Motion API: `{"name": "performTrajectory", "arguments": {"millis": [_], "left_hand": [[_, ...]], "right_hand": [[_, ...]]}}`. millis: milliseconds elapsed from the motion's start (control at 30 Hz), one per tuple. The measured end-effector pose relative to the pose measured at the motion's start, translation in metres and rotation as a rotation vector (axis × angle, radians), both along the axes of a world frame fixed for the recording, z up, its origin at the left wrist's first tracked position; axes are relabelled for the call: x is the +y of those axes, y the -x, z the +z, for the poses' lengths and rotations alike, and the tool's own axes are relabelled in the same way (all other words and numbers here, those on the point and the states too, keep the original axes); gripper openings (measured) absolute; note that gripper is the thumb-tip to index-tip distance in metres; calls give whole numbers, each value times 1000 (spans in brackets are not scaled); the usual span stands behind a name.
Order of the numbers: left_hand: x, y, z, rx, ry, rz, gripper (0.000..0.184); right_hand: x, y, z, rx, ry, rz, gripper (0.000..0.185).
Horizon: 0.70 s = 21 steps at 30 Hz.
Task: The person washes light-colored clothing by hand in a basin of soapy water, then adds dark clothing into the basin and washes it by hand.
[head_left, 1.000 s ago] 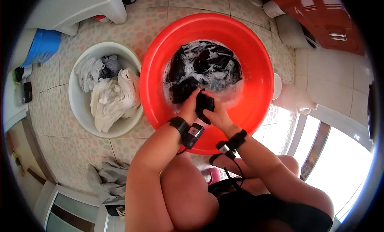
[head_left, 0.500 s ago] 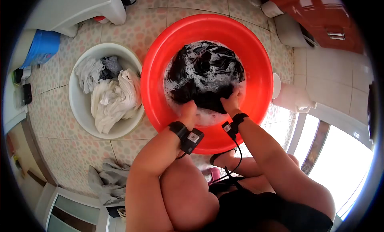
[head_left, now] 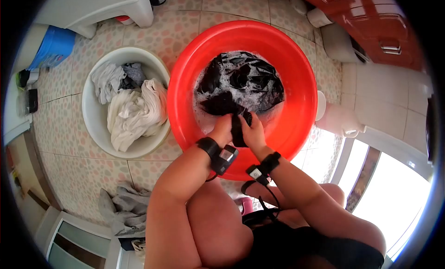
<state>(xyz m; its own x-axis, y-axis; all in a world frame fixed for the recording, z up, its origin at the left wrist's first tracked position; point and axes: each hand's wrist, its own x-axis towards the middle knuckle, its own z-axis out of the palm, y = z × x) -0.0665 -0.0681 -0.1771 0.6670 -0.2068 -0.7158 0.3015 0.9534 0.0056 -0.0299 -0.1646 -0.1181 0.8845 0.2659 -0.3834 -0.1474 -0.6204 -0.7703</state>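
A black garment [head_left: 238, 79] lies wet among white suds in the large red basin [head_left: 301, 69]. One part of it is drawn up toward the near side of the basin, bunched between my two hands. My left hand [head_left: 224, 130] is closed on the left side of this bunch. On its right side, my right hand [head_left: 253, 132] grips the cloth, thumb on top. Both hands are close together, above the near part of the basin. The fingertips are partly hidden by the cloth.
Left of the basin stands a white tub [head_left: 88, 116] holding pale cloths [head_left: 136, 113] and grey ones. Grey clothing [head_left: 127, 211] lies on the tiled floor at lower left. A pale pink jug [head_left: 340, 115] stands close to the basin's right side. A blue bucket [head_left: 53, 46] is at upper left.
My right hand has moved left, close to my left hand. The black cloth between them has been gathered into a narrow bunch and pulled toward me. The view has shifted slightly.
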Motion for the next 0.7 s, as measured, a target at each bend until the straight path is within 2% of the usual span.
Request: {"name": "performTrajectory", "arguments": {"millis": [33,67,100,133,200,267,300,367,400,467,500,567,600,633,700], "left_hand": [[-2,-1,14,1,2,2,15],[-5,-3,27,128,-83,-11,18],[-3,-5,37,253,-171,-20,22],[-5,6,6,302,-366,-257,31],[-9,10,-11,287,-321,-211,36],[-14,9,-19,273,-264,-154,40],[-10,2,-13,344,-323,-152,42],[0,-10,2,483,-448,-144,46],[4,-11,12,483,-449,-142,46],[9,-8,27,403,-241,-50,43],[7,-4,11,407,-252,-47,43],[-1,7,-35,312,-251,-97,41],[1,6,-25,340,-212,-74,39],[0,3,-21,340,-211,-71,39],[-3,-5,-15,366,-198,-65,43]], "right_hand": [[-2,-3,-6,-163,148,32,27],[-9,-11,-10,-91,351,107,32],[-18,-19,-18,-94,346,109,32],[-32,-25,-34,-60,444,78,36],[-53,-27,-47,-15,552,48,40],[-68,-29,-51,-385,610,-40,53],[-66,-28,-44,-386,613,-34,53],[-51,-27,-19,-414,411,463,59],[-46,-22,-15,-416,409,464,59],[-38,-11,-12,-449,632,1024,72],[-35,-14,-17,-451,621,1023,72],[-27,-31,-32,-308,953,987,75],[-16,-40,-27,-71,906,908,76],[-15,-40,-27,-73,907,911,76],[-11,-39,-32,252,714,641,80]]}}
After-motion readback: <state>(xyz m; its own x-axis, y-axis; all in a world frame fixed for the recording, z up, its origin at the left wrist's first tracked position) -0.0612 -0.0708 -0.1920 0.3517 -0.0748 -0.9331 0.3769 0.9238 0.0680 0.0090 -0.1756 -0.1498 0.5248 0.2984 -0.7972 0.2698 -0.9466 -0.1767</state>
